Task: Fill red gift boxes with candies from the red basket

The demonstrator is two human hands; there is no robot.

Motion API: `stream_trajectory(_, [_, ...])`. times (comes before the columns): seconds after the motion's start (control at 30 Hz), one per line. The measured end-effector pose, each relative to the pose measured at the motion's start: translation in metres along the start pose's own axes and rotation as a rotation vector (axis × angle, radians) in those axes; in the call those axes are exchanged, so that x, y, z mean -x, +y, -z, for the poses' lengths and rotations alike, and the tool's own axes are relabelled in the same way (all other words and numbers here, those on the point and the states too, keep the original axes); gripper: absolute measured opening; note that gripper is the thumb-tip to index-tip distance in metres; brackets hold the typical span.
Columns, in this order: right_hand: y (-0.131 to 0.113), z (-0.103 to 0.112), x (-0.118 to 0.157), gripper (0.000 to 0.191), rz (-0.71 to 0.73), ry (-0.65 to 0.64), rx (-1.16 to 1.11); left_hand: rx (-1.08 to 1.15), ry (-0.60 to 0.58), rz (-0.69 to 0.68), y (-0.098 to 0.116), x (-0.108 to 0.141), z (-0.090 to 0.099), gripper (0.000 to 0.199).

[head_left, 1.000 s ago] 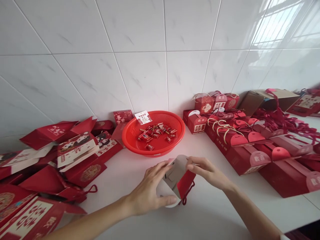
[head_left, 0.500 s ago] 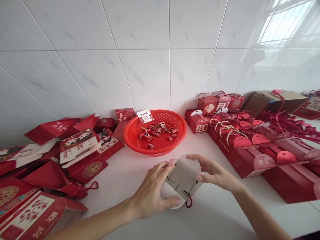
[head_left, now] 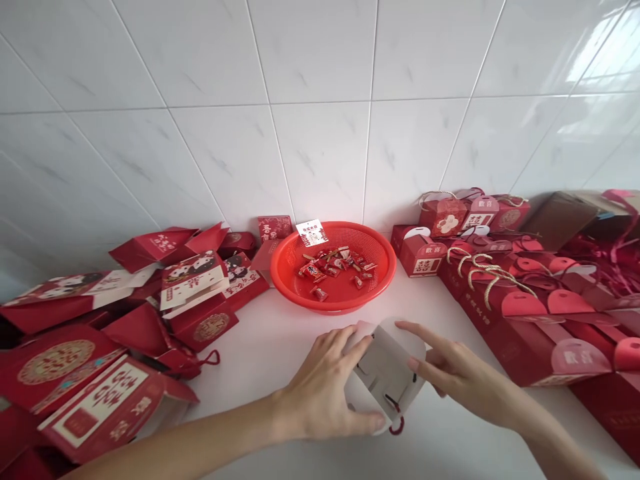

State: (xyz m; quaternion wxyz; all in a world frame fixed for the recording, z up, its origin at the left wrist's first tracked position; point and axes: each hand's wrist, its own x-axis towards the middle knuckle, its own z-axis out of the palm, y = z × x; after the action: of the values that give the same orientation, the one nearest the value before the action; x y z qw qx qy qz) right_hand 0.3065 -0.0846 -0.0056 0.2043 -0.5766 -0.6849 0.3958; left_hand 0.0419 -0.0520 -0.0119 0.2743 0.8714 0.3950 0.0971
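Note:
A paper gift box (head_left: 384,371) is between my hands above the white table, its open top facing me. Its pale grey inside shows folded bottom flaps, and a dark red cord loop (head_left: 398,424) hangs from the near side. My left hand (head_left: 334,387) is closed around its left side, fingers over the far edge and thumb along the near rim. On the right side, my right hand (head_left: 450,370) holds a rounded flap, thumb against the wall and index finger stretched along the flap's far edge.
An orange-red plastic basket (head_left: 280,283) holds several wrapped sweets (head_left: 320,293) and stands by the tiled wall (head_left: 320,160). Unclosed red boxes (head_left: 150,320) pile up at left. Rows of closed red gift boxes (head_left: 515,340) stand at right, some with rope handles.
My view has turned a little left, so everything sits further right in the picture. Both hands keep their hold on the box, with only slight finger shifts.

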Motion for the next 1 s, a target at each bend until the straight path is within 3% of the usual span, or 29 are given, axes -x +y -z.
stream_trajectory(0.13, [-0.001,0.002,0.0,0.085,-0.102,-0.189,-0.316,0.006,-0.005,0.017,0.004,-0.001,0.0,0.106])
stream_trajectory(0.27, [0.007,-0.004,0.002,0.087,-0.036,-0.173,-0.517,0.019,0.01,0.03,0.005,-0.001,0.001,0.105])
stream_trajectory(0.37, [0.014,-0.008,0.003,0.084,0.01,-0.168,-0.576,0.04,0.048,0.001,0.001,0.0,-0.001,0.102])
stream_trajectory(0.53, [0.036,-0.012,-0.004,0.099,0.064,-0.241,-0.582,0.053,0.089,-0.033,-0.008,0.003,-0.008,0.101])
stream_trajectory(0.77, [0.055,-0.027,-0.031,0.097,0.184,-0.143,-0.484,0.068,0.123,0.006,-0.017,0.006,-0.009,0.094])
stream_trajectory(1.0, [0.05,-0.03,-0.078,0.099,0.309,-0.315,-0.629,0.013,0.146,0.069,-0.026,0.015,-0.005,0.075])
